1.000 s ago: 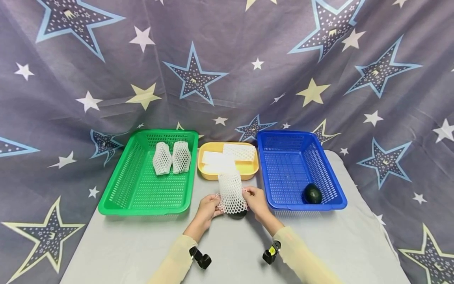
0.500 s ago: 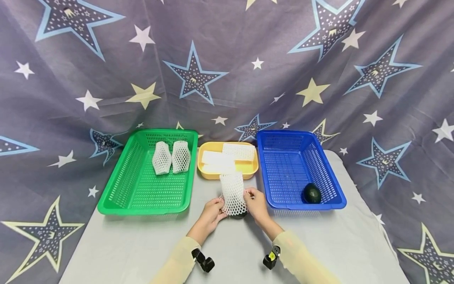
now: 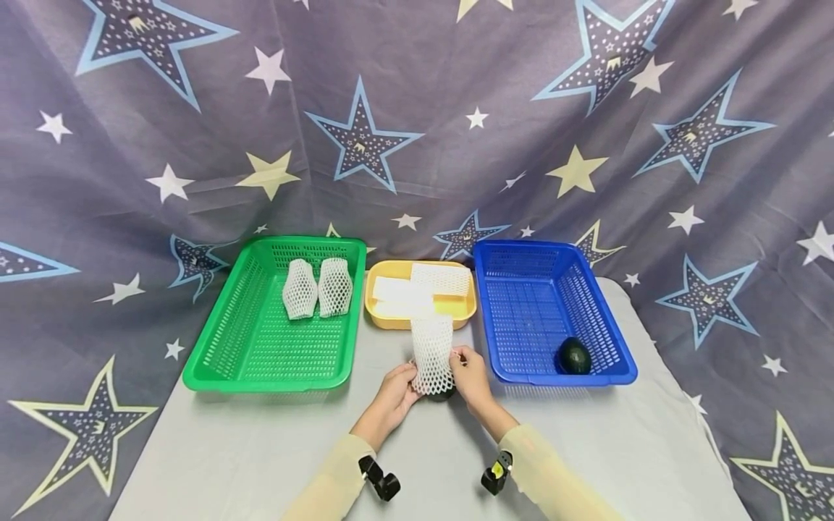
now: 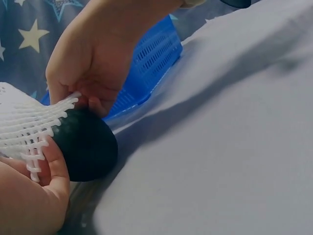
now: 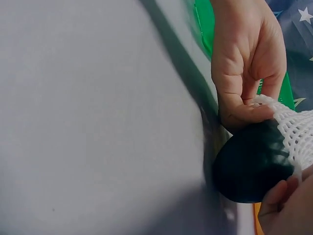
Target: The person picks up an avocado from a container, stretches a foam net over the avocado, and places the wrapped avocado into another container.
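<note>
A white foam net sleeve (image 3: 432,354) is pulled partway over a dark green avocado (image 4: 90,147) at the middle of the table. My left hand (image 3: 393,394) pinches the sleeve's near rim on the left, its thumb beside the fruit. On the right side, my right hand (image 3: 470,375) pinches the same rim. The avocado's rounded near end (image 5: 249,166) sticks out bare from the net in both wrist views, while its far part is covered by the mesh. The sleeve's far end reaches toward the yellow tray.
Two net-wrapped pieces (image 3: 335,288) lie in a green basket (image 3: 267,386) at left. Behind the hands, a yellow tray (image 3: 384,323) holds several white foam nets (image 3: 439,278). A blue basket (image 3: 554,379) at right holds another avocado (image 3: 574,356). A starred curtain (image 3: 417,87) hangs behind.
My left hand has shifted slightly right and closer to the fruit. The sleeve has moved a little right and stands straighter. My right hand stays nearly in place.
</note>
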Demonstrator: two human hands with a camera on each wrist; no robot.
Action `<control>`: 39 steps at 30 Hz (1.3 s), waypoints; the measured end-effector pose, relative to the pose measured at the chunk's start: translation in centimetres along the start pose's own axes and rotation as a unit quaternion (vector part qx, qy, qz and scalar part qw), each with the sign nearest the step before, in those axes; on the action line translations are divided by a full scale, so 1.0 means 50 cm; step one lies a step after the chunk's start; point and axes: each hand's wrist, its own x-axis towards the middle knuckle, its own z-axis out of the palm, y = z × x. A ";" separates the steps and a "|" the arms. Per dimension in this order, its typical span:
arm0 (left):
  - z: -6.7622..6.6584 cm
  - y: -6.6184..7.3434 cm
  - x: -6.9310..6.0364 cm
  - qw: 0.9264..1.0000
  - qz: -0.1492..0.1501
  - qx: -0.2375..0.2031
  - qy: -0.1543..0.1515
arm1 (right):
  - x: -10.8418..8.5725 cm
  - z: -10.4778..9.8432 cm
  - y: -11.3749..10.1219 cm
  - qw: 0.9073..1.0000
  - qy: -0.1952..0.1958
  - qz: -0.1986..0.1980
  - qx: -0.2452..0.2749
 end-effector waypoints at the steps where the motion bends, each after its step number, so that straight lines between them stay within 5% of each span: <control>1: 0.002 0.000 0.000 1.000 0.000 -0.005 0.002 | 0.000 0.000 0.001 1.000 0.000 0.000 0.002; 10: 0.010 0.009 0.002 1.000 0.020 -0.006 0.014 | 0.006 0.010 0.000 0.999 0.012 0.018 0.032; 23: -0.031 0.071 0.026 0.995 0.073 0.002 0.065 | 0.048 0.071 -0.038 0.992 -0.014 0.004 0.123; 39: -0.049 0.071 0.034 0.995 0.059 0.003 0.079 | 0.055 0.076 -0.028 0.985 -0.036 0.034 0.164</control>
